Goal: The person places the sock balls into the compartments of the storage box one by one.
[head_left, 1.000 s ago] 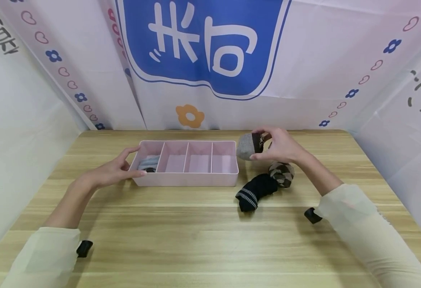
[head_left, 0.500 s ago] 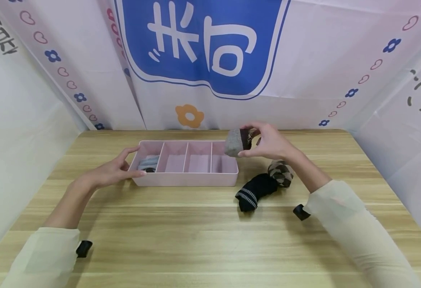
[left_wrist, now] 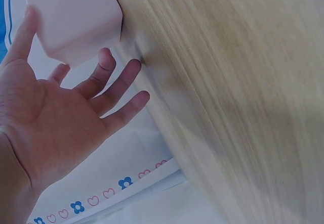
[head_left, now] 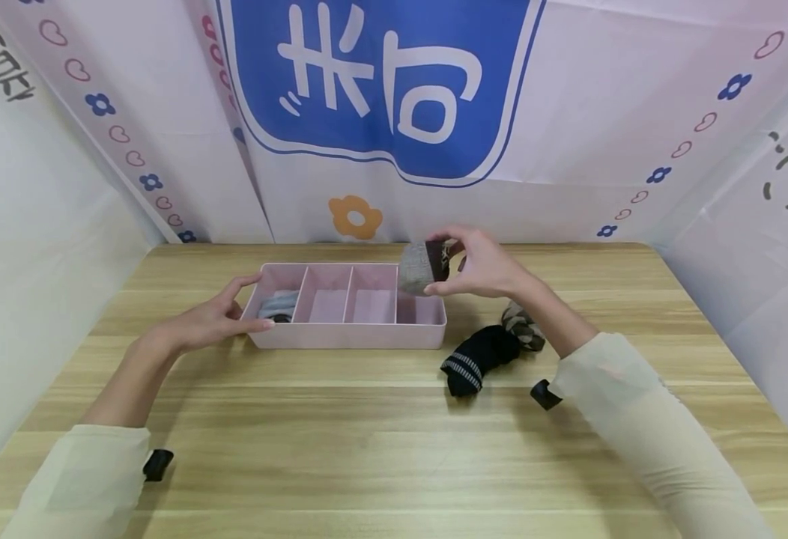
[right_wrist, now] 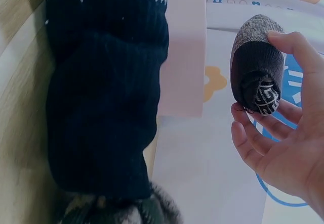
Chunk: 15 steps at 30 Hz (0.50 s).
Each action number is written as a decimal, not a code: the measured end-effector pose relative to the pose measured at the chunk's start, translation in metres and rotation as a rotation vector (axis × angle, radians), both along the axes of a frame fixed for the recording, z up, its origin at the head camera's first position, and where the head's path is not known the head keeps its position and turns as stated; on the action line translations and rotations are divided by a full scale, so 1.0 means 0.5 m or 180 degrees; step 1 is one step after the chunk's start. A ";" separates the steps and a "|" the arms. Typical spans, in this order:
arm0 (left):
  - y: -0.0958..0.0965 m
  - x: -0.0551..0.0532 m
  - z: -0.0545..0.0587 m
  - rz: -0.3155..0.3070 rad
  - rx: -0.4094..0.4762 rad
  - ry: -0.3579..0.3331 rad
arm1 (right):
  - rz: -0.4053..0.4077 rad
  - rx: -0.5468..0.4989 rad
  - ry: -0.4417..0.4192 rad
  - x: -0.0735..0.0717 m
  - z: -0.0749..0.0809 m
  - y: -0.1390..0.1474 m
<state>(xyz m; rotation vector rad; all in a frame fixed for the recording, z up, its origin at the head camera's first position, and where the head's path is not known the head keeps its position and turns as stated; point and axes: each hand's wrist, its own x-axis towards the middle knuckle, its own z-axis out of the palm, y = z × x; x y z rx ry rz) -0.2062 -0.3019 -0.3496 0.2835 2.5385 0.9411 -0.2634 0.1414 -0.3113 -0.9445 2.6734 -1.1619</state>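
My right hand (head_left: pixel 478 266) pinches a rolled grey sock with a dark patterned cuff (head_left: pixel 416 268) between thumb and fingers. The sock is over the rightmost compartment of a pink divided storage box (head_left: pixel 347 336). In the right wrist view, the rolled sock (right_wrist: pixel 257 64) appears upright, the thumb on its grey part and the fingertips at its cuff. My left hand (head_left: pixel 213 316) holds the box's left end, thumb at the front rim and index finger at the back corner. Its other fingers are spread beside the end wall in the left wrist view. Light blue-grey socks (head_left: pixel 278 304) lie in the leftmost compartment.
To the right of the box, a black sock with a white-striped band (head_left: pixel 478 361) lies on the wooden table (head_left: pixel 340 449). Touching it is a brown checked rolled sock (head_left: pixel 524 326), partly behind the right forearm. A printed cloth backdrop (head_left: pixel 556 150) stands along the table's back edge.
My right hand has carried the grey rolled sock leftward, from beside the box to above its rightmost compartment. The left hand and the box have stayed in place.
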 end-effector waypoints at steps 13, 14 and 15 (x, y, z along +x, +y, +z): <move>0.002 0.000 0.005 -0.0025 -0.0091 0.0024 | 0.0219 -0.0198 -0.0057 -0.001 0.007 -0.050; 0.003 0.000 0.005 -0.0024 -0.0086 0.0021 | 0.0227 -0.0212 -0.0068 -0.001 0.007 -0.053; 0.003 0.000 0.005 -0.0025 -0.0084 0.0019 | 0.0232 -0.0220 -0.0074 -0.002 0.008 -0.056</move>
